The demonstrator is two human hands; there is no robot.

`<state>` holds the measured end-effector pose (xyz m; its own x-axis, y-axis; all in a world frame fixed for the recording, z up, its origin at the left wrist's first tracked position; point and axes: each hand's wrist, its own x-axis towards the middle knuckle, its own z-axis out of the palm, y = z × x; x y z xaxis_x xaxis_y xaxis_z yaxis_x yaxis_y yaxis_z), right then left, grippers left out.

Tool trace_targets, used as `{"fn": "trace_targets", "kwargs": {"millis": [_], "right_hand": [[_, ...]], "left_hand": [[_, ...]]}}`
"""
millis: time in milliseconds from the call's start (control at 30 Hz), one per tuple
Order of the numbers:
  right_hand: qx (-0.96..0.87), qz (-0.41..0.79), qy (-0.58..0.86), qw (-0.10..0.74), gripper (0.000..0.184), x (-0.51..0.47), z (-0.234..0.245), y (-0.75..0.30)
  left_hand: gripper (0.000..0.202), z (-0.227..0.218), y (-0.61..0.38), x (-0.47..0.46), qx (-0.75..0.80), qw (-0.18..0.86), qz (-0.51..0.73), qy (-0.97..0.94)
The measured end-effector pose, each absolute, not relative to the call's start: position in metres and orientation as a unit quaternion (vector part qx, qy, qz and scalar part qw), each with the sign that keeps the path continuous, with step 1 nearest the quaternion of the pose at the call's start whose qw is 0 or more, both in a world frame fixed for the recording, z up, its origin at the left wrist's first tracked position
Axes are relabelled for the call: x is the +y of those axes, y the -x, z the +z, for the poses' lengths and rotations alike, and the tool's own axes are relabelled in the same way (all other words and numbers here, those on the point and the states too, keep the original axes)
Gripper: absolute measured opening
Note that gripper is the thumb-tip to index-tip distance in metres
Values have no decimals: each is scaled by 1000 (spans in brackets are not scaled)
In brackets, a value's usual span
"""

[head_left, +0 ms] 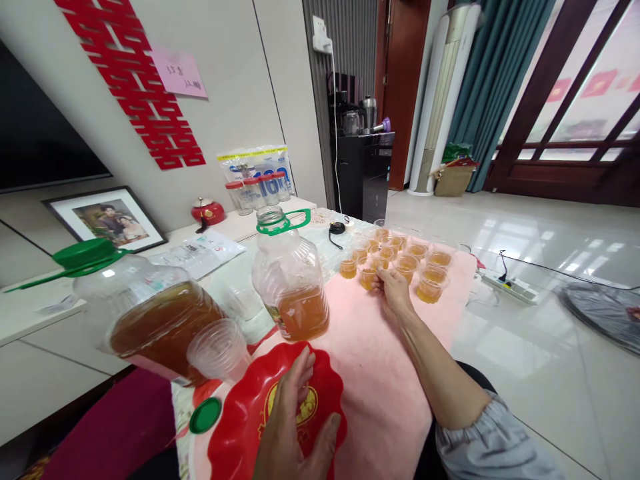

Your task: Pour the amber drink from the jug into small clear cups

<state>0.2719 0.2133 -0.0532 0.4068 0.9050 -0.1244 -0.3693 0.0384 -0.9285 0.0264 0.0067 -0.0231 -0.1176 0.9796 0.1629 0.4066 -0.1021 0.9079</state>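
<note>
My left hand [295, 417] hovers over a red scalloped tray [233, 417] with gold decoration, its fingers and thumb apart and nothing in it. Farther forward, my right hand [393, 293] has its fingers closed at the edge of a small clear plastic cup [367, 279] of amber liquid. Several similar filled cups [431, 287] stand around it on a pink cloth [373, 353]. An uncapped clear jug [291, 300] with a green handle holds amber liquid behind the tray. To its left, a fuller jug [163, 320] has a green cap on. Stacked empty plastic cups [219, 350] lie beside the tray.
A loose green cap [205, 415] lies left of the tray. Behind are a black coiled cord [337, 228], red-lidded jars [254, 192], a red pot [208, 211] and a framed photo [107, 217]. A power strip [510, 285] sits on the floor at right.
</note>
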Motion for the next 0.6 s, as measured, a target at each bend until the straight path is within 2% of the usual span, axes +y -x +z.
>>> {"fn": "trace_targets", "kwargs": {"millis": [333, 600], "right_hand": [[-271, 492, 495, 662, 34, 211, -54, -272], [-263, 514, 504, 642, 35, 204, -52, -272]], "left_hand": [[66, -22, -24, 5, 593, 312, 458, -584], [63, -5, -11, 4, 600, 277, 453, -598]]}}
